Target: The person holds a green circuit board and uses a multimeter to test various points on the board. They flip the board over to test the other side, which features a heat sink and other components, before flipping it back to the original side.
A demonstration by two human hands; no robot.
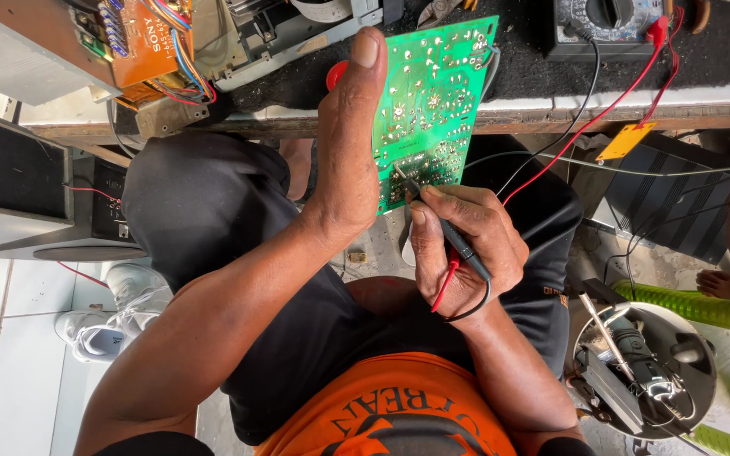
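Firmly clasped in left hand [344, 160], green circuit board [430, 105] tilted above lap, before desk [517, 118]. Right hand [464, 249], grip pinching two meter probes [458, 245], tips touching board's lower solder side.

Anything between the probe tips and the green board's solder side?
Nothing visible. The right hand holds the probes like a pen, tips already at the lower edge of the green circuit board. The left hand grips the board's left edge, clear of the contact spot.
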